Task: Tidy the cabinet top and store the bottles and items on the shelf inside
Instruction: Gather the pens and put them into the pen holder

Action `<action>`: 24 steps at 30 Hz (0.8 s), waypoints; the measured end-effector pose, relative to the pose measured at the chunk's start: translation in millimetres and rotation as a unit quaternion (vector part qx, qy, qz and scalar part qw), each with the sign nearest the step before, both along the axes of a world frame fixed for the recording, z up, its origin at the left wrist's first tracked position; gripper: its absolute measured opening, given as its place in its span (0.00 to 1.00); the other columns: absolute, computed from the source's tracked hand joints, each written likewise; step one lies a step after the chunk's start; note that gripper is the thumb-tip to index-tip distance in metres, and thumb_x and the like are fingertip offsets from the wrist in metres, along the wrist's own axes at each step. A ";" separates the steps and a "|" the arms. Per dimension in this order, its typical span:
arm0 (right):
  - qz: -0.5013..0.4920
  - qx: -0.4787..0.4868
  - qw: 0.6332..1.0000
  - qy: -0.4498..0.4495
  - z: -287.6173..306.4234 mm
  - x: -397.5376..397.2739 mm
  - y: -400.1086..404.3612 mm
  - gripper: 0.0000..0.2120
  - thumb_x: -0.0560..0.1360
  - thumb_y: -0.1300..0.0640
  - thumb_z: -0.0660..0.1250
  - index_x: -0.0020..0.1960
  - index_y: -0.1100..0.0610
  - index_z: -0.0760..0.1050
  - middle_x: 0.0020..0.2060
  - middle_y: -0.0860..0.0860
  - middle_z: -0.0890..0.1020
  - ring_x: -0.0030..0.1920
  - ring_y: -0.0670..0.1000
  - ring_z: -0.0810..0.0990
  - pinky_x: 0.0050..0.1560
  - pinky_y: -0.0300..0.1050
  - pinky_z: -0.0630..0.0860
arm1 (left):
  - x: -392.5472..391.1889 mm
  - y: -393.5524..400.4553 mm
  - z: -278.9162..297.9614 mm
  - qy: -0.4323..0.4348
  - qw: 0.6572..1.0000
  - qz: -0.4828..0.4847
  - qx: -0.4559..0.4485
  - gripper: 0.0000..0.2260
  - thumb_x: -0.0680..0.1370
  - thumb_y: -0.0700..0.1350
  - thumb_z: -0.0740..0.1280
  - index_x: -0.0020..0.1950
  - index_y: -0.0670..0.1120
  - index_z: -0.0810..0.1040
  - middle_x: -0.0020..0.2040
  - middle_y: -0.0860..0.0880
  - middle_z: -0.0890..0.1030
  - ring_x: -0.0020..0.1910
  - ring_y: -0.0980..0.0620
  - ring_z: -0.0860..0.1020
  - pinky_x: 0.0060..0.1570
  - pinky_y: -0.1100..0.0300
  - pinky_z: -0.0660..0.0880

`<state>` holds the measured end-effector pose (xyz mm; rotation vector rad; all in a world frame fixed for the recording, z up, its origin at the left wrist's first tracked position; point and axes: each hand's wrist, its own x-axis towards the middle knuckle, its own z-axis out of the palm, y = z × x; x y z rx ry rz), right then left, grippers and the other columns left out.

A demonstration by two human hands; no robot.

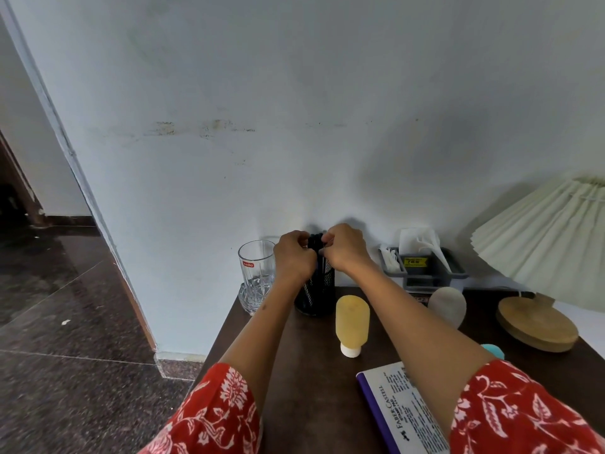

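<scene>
While hands grip pens | mesh holder upright

Light is glinting off the clear cut glass tumbler far left, and beside it the black wire-mesh holder is looking like matt metal. The dark cabinet top is showing a smooth, dull wood-look finish, while the yellow bottle is looking like soft translucent plastic. Far right, the pleated lampshade is sitting matt above a grainy wooden base, and the polished stone floor is gleaming.
</scene>
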<state>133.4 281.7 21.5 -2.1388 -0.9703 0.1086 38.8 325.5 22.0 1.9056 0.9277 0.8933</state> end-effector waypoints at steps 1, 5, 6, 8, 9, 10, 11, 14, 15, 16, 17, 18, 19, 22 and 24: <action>0.000 0.006 1.000 0.000 3.0 -1.3 -2.0 0.14 0.72 0.63 0.69 0.58 0.60 0.78 0.57 0.59 0.79 0.56 0.58 0.79 0.53 0.45 0.75 | -1.7 -1.4 1.1 -0.008 1.000 -0.002 0.002 0.17 0.72 0.33 0.64 0.60 0.38 0.77 0.57 0.41 0.81 0.57 0.46 0.78 0.53 0.64 0.69; 0.001 0.026 1.000 -0.015 16.4 -9.1 -12.5 0.09 0.74 0.60 0.66 0.53 0.58 0.80 0.53 0.58 0.81 0.53 0.58 0.79 0.53 0.47 0.76 | -10.3 -8.7 8.8 -0.034 0.999 -0.007 0.002 0.15 0.74 0.35 0.63 0.60 0.39 0.77 0.57 0.41 0.81 0.59 0.47 0.78 0.55 0.64 0.69; 0.002 0.029 0.999 -0.021 19.6 -11.6 -15.8 0.08 0.75 0.60 0.65 0.52 0.57 0.80 0.52 0.57 0.81 0.53 0.58 0.79 0.53 0.48 0.77 | -13.3 -11.7 11.3 -0.038 0.999 -0.008 0.001 0.15 0.75 0.36 0.63 0.61 0.39 0.77 0.57 0.41 0.81 0.59 0.47 0.78 0.56 0.63 0.70; 0.005 0.033 0.999 -0.025 25.1 -18.1 -23.8 0.09 0.76 0.59 0.63 0.52 0.57 0.80 0.52 0.57 0.82 0.54 0.57 0.79 0.54 0.50 0.77 | -18.8 -17.7 16.0 -0.043 0.999 -0.014 0.002 0.14 0.76 0.38 0.63 0.61 0.40 0.77 0.57 0.41 0.81 0.58 0.46 0.78 0.57 0.60 0.70; 0.006 0.036 0.999 -0.025 27.6 -22.1 -27.9 0.09 0.76 0.59 0.63 0.52 0.57 0.81 0.52 0.56 0.82 0.54 0.57 0.78 0.54 0.50 0.77 | -21.5 -21.0 18.2 -0.045 0.999 -0.016 0.003 0.14 0.76 0.39 0.62 0.61 0.40 0.77 0.57 0.41 0.81 0.58 0.46 0.78 0.57 0.59 0.71; 0.007 0.040 0.999 -0.025 29.3 -25.8 -32.0 0.10 0.77 0.59 0.62 0.52 0.58 0.81 0.51 0.56 0.82 0.54 0.57 0.78 0.54 0.51 0.76 | -23.6 -23.9 20.2 -0.045 0.999 -0.016 0.005 0.14 0.77 0.39 0.62 0.61 0.40 0.78 0.56 0.41 0.81 0.57 0.45 0.78 0.56 0.59 0.71; 0.007 0.045 0.999 -0.028 31.3 -30.3 -36.9 0.10 0.77 0.58 0.62 0.51 0.58 0.81 0.51 0.57 0.82 0.54 0.58 0.78 0.54 0.51 0.76 | -26.3 -27.4 22.5 -0.047 0.999 -0.017 0.008 0.13 0.77 0.40 0.61 0.60 0.40 0.78 0.55 0.42 0.82 0.56 0.45 0.78 0.55 0.59 0.70; 0.004 0.057 0.998 -0.032 34.5 -43.2 -50.6 0.11 0.77 0.57 0.61 0.48 0.59 0.81 0.47 0.57 0.83 0.51 0.60 0.79 0.52 0.52 0.77 | -36.7 -41.0 27.4 -0.055 0.998 -0.027 0.017 0.11 0.78 0.41 0.59 0.49 0.41 0.81 0.44 0.42 0.82 0.46 0.47 0.77 0.45 0.59 0.68; 0.004 0.058 0.998 -0.035 35.0 -47.4 -54.6 0.11 0.77 0.56 0.61 0.47 0.59 0.81 0.46 0.58 0.83 0.51 0.60 0.79 0.50 0.51 0.77 | -39.6 -45.4 28.9 -0.054 0.998 -0.030 0.024 0.11 0.79 0.41 0.59 0.45 0.41 0.80 0.41 0.43 0.81 0.42 0.48 0.75 0.42 0.59 0.67; 0.005 0.058 0.998 -0.037 35.6 -52.1 -59.2 0.11 0.77 0.56 0.61 0.46 0.59 0.81 0.45 0.58 0.83 0.50 0.60 0.79 0.49 0.50 0.76 | -43.8 -50.7 30.6 -0.052 0.998 -0.032 0.031 0.11 0.79 0.41 0.58 0.42 0.42 0.79 0.37 0.45 0.79 0.39 0.49 0.74 0.40 0.59 0.66; 0.006 0.059 0.997 -0.039 36.3 -57.0 -64.0 0.11 0.77 0.55 0.61 0.45 0.58 0.80 0.45 0.57 0.83 0.50 0.60 0.79 0.47 0.49 0.76 | -48.2 -55.8 31.7 -0.050 0.997 -0.034 0.036 0.12 0.79 0.41 0.58 0.42 0.42 0.79 0.35 0.46 0.78 0.37 0.50 0.73 0.38 0.59 0.66; 0.008 0.063 0.997 -0.039 36.4 -61.8 -68.6 0.11 0.77 0.55 0.61 0.46 0.57 0.81 0.45 0.57 0.83 0.50 0.59 0.79 0.47 0.48 0.75 | -52.6 -60.6 32.4 -0.050 0.997 -0.035 0.041 0.12 0.79 0.41 0.58 0.43 0.41 0.80 0.34 0.47 0.78 0.36 0.51 0.73 0.36 0.59 0.65; 0.011 0.068 0.997 -0.040 36.7 -66.9 -73.1 0.11 0.77 0.55 0.61 0.46 0.57 0.81 0.46 0.56 0.83 0.51 0.59 0.79 0.47 0.48 0.75 | -56.9 -64.8 32.8 -0.051 0.997 -0.035 0.046 0.12 0.79 0.41 0.58 0.45 0.41 0.81 0.36 0.46 0.79 0.37 0.52 0.74 0.37 0.60 0.65; 0.017 0.081 0.996 -0.040 36.5 -79.8 -85.3 0.10 0.77 0.55 0.61 0.45 0.56 0.81 0.46 0.55 0.84 0.50 0.58 0.80 0.48 0.48 0.75 | -67.0 -73.1 31.9 -0.060 0.996 -0.041 0.051 0.13 0.79 0.42 0.58 0.47 0.40 0.81 0.41 0.43 0.82 0.41 0.47 0.76 0.39 0.60 0.66; 0.022 0.086 0.995 -0.042 34.7 -87.8 -92.2 0.10 0.77 0.55 0.61 0.46 0.55 0.81 0.47 0.55 0.84 0.51 0.58 0.80 0.50 0.50 0.76 | -75.5 -80.6 32.3 -0.058 0.996 -0.046 0.046 0.13 0.79 0.42 0.58 0.44 0.39 0.80 0.33 0.47 0.78 0.38 0.43 0.74 0.34 0.60 0.64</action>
